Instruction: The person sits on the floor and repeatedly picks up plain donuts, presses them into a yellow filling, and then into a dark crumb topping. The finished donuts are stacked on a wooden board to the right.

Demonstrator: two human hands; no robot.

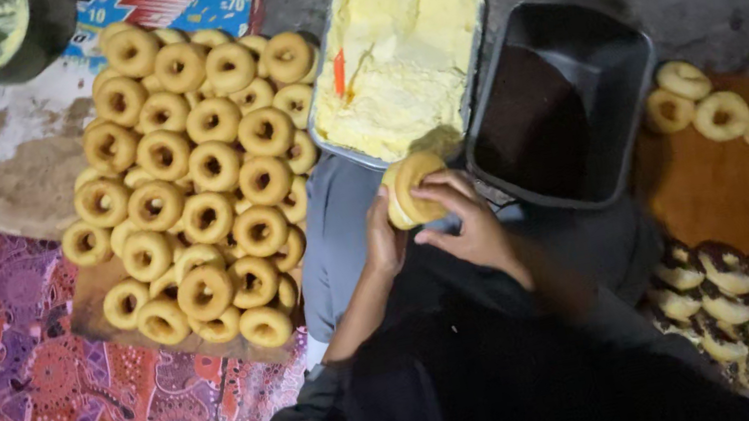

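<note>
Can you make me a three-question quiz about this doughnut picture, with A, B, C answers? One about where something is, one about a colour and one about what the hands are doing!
1. Where is the big pile of plain doughnuts?
A. On the person's left
B. Inside the dark tray
C. On the person's right

2. What colour is the cream in the metal tray?
A. Pink
B. Pale yellow
C. Green

3. What are the hands doing?
A. Resting empty
B. Both holding one doughnut
C. Each holding a spoon

Answers:
1 A: the pile sits on a board at the left, beside the cream tray.
2 B: the cream is pale yellow, with an orange tool stuck in it.
3 B: the left hand and right hand grip the same doughnut near the cream.
</note>
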